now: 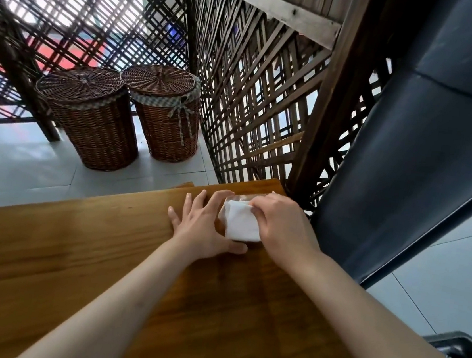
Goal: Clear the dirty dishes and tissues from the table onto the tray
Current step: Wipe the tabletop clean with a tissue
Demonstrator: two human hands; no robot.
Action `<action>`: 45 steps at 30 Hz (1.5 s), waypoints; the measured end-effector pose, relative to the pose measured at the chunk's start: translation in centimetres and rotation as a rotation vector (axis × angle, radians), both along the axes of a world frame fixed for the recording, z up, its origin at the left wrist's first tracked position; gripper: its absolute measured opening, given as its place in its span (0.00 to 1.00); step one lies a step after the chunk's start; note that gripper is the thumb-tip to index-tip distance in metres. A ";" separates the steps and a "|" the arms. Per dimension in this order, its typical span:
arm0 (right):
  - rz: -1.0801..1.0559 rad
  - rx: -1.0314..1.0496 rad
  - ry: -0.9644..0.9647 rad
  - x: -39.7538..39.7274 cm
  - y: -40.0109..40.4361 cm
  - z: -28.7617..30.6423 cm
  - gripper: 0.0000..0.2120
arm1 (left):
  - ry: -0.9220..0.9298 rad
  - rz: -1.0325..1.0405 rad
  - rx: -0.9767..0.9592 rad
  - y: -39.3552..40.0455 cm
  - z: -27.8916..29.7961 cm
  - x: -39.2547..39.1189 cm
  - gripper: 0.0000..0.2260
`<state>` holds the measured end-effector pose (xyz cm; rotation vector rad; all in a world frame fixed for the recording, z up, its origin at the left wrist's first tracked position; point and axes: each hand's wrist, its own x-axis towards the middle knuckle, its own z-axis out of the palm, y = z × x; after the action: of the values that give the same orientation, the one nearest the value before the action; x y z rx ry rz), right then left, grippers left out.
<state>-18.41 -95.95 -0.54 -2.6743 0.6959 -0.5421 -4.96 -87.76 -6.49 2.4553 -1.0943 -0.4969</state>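
Head view: tissue (241,222), a white folded wad in what looks like a clear wrapper, sits at the far corner of the tabletop (101,251), about 1 o'clock from frame centre.

Right hand (278,222) pinches the wad's top edge, fingers curled onto it. Left hand (203,225) lies flat beside it at 9 o'clock of the wad, fingers spread and straight, thumb tucked under the wad's near side; it steadies, holding nothing.

Handling, judged: light, soft, crushable. No breakage risk. Wrapper film probably slick, so a pinch on film alone may slip; better to take paper and film together, or scoop from below.

Edges: tabletop ends just past the wad at 12 o'clock and close at 3 o'clock. A nudge either way could drop it to the floor. Lattice screen (252,106) and dark post (325,115) stand near beyond that corner, dark padded seat back (408,170) to the right. Open room lies toward 6 to 8 o'clock, over bare wood.

Tray not in view. Dark crate (462,355) at 4 o'clock, low; contents unclear. Two lidded baskets (111,122) on the floor at 10 o'clock.
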 end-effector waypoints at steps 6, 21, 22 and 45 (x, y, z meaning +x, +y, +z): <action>-0.013 0.025 0.035 -0.5 -0.3 0.6 0.12 | 0.053 -0.016 0.000 0.2 0.0 -0.5 0.48; -0.072 -0.058 -0.057 -1.5 0.1 2.4 0.12 | 0.002 0.083 -0.044 0.8 -0.7 -1.0 0.44; -0.073 -0.070 -0.067 -1.5 0.1 2.7 0.11 | 0.001 0.083 -0.044 0.8 -0.6 -1.1 0.44; -0.042 -0.057 -0.107 -4.4 1.6 4.1 0.11 | -0.029 0.060 0.008 3.9 0.5 -2.2 0.55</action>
<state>-22.86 -94.32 3.56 -2.6645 0.7176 -0.7211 -7.20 -83.91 -5.97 2.5012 -1.0281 -0.4493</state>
